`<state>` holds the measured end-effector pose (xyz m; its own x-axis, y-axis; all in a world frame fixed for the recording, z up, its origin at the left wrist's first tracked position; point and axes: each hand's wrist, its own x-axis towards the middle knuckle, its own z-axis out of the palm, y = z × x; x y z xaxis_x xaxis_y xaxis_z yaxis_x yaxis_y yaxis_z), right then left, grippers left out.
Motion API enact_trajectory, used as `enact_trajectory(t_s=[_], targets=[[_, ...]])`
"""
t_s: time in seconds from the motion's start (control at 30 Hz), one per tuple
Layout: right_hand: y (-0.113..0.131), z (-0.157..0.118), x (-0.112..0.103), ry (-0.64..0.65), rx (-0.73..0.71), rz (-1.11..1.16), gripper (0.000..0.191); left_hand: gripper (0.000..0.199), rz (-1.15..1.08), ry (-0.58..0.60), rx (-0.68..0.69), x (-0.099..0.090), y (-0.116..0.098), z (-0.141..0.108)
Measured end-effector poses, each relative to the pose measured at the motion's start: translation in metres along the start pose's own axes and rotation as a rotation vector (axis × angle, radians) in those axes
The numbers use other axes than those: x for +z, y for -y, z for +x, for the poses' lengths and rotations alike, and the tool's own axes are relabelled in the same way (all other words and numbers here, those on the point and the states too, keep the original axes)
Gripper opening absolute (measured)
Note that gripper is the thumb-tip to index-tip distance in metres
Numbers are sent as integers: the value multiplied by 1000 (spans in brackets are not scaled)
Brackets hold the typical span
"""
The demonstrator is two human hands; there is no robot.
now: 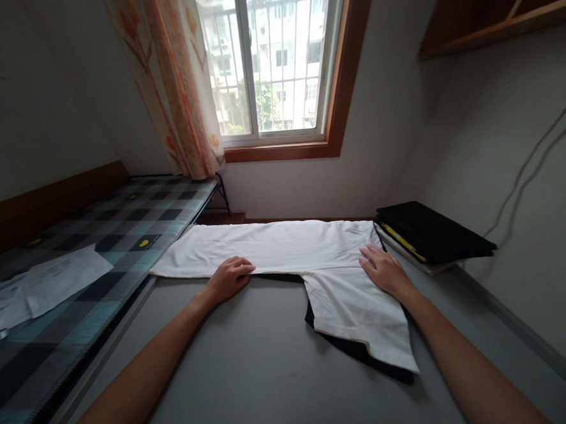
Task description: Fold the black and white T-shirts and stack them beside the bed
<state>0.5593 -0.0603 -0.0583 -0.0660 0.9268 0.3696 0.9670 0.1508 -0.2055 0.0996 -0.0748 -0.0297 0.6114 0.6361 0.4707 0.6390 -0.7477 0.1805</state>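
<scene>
A white T-shirt (275, 246) lies doubled over along its length on the grey table (244, 361), its short sleeve (366, 315) pointing toward me. Black cloth (363, 354) peeks out from beneath its near edge and sleeve. At the middle of the shirt's near edge, my left hand (229, 278) is closed, with bent fingers and thumb at the fabric. My right hand (385, 271) rests on the shirt near the shoulder end, palm down and open, its fingers slightly apart.
Black folders or bags (432, 231) are stacked at the table's right, against the wall. To the left stands a bed with a checked mattress (121, 225), bearing crumpled white papers (62, 283). Behind are a curtain (179, 84) and a barred window (278, 65). A wooden shelf (502, 29) hangs upper right.
</scene>
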Motion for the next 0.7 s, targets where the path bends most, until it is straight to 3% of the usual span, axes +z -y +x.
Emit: enact_trajectory(t_s=[0.7], targets=[[0, 0, 0, 8, -2, -20, 46, 25, -16, 5, -18, 0, -2, 1]])
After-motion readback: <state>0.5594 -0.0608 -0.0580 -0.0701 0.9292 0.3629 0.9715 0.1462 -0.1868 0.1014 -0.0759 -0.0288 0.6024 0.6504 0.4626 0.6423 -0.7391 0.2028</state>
